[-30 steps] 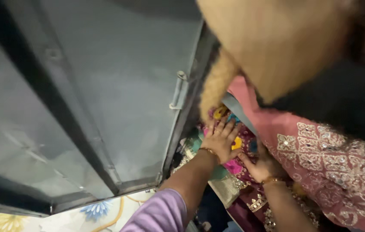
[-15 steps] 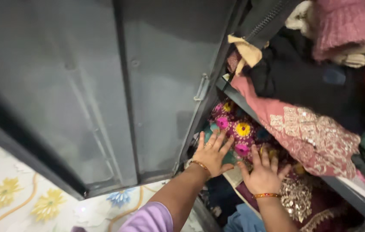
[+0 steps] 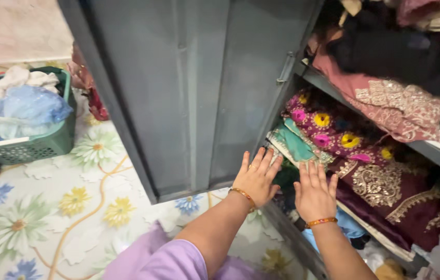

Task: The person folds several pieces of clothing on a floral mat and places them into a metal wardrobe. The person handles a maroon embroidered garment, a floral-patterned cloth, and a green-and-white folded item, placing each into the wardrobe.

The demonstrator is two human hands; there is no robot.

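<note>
My left hand (image 3: 256, 177) is held flat with fingers spread, in front of the lower shelf of a grey metal cupboard, just short of a folded teal cloth (image 3: 296, 145). My right hand (image 3: 314, 193) is beside it, fingers apart too, hovering before a stack of folded clothes. On top of that stack lies a maroon cloth with bright embroidered flowers (image 3: 329, 129), and under it a dark maroon cloth with gold embroidery (image 3: 386, 189). Neither hand holds anything. Both wrists wear orange bangles.
The cupboard's grey door (image 3: 189, 88) stands open to the left. The upper shelf (image 3: 437, 153) carries a pink embroidered garment (image 3: 391, 101) hanging over its edge and dark clothes. A green laundry basket (image 3: 33, 145) with clothes sits on the flowered floor (image 3: 75, 207) at far left.
Both hands have pulled back from the flowered cloth stack and now hover in front of it. The view has drawn back and tilted down, showing the floor and basket.
</note>
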